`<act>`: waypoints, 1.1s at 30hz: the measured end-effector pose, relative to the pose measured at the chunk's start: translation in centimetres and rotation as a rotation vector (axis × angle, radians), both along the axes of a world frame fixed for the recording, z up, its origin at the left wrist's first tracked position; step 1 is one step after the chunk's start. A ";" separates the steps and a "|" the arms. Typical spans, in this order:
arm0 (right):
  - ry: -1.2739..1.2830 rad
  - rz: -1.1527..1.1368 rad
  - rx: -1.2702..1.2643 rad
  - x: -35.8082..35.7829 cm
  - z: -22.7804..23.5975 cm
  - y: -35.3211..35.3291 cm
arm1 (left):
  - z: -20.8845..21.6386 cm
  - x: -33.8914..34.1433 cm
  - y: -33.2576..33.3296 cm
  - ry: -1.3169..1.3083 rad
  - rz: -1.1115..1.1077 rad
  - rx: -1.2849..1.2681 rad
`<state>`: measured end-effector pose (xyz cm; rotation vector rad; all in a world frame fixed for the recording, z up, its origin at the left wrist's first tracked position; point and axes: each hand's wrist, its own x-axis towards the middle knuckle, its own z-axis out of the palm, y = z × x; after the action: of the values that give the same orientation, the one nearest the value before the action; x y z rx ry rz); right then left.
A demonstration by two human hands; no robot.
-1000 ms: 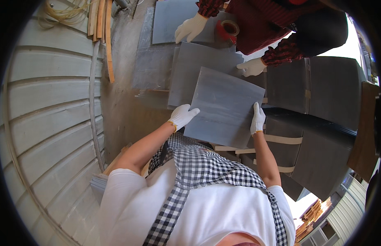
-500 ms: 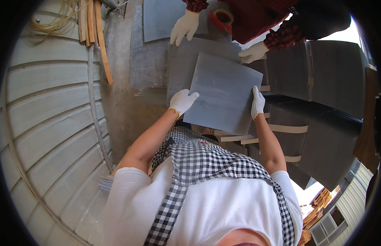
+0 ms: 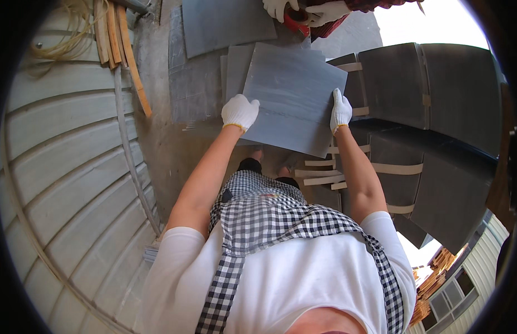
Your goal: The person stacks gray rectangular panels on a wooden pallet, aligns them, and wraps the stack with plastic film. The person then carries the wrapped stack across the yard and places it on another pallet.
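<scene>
Head view shows a square grey tile [image 3: 292,97] held flat in front of the chest — the gloved left hand [image 3: 239,112] grips its left edge, the gloved right hand [image 3: 340,111] its right edge — above stacks of strapped tiles [image 3: 414,128] on the concrete floor [image 3: 169,145].

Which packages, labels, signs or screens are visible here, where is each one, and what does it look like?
Strapped bundles of dark grey slabs: right side, rectangular stacks bound with pale beige straps.
Small label on the checked apron: chest centre, a thin reddish strip, too small to make out.
No signs or screens are visible.
</scene>
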<state>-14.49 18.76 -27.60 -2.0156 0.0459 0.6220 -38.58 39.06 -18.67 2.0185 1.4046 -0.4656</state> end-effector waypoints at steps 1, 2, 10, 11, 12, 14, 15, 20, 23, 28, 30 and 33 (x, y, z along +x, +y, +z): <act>-0.030 0.034 -0.049 -0.1 0.3 0.5 | -0.3 -0.2 0.1 -0.002 0.006 0.001; -0.057 0.068 -0.101 -0.1 1.0 0.9 | -0.3 -0.4 0.1 -0.001 0.013 -0.001; -0.233 0.086 -0.247 -0.6 1.2 0.3 | 5.0 -2.4 -4.2 -0.387 -0.082 0.252; -0.265 0.112 -0.386 -1.5 3.4 1.4 | 5.3 -3.2 -5.1 -0.409 -0.108 0.182; -0.355 0.190 -0.560 -1.2 3.3 1.8 | 5.2 -3.9 -6.1 -0.443 -0.139 0.111; -0.701 0.387 -0.638 -1.5 3.2 2.5 | 3.2 -5.7 -7.5 -0.290 -0.046 -0.355; -0.805 0.464 -0.697 -1.6 3.0 2.9 | 3.2 -6.7 -8.1 -0.182 0.351 -0.886; -1.004 0.707 -0.725 -0.5 2.8 7.3 | -2.2 -9.9 -11.5 -0.435 1.065 -1.222; -1.085 0.808 -0.635 -3.2 4.5 12.6 | -3.8 -10.5 -12.0 -0.584 1.238 -1.194; -1.154 1.030 -0.337 -10.6 6.1 20.5 | -3.3 -11.2 -9.3 -0.644 1.245 -1.295; -1.155 1.157 -0.233 -14.6 6.9 19.8 | -4.1 -11.9 -9.6 -0.661 1.258 -1.351; -1.078 1.300 -0.172 -18.9 7.9 16.1 | -3.8 -12.6 -9.8 -0.703 1.282 -1.355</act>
<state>-33.43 34.84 -19.70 -2.0979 -1.9843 0.1616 -51.15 29.21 -22.44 0.0024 1.0688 -0.0078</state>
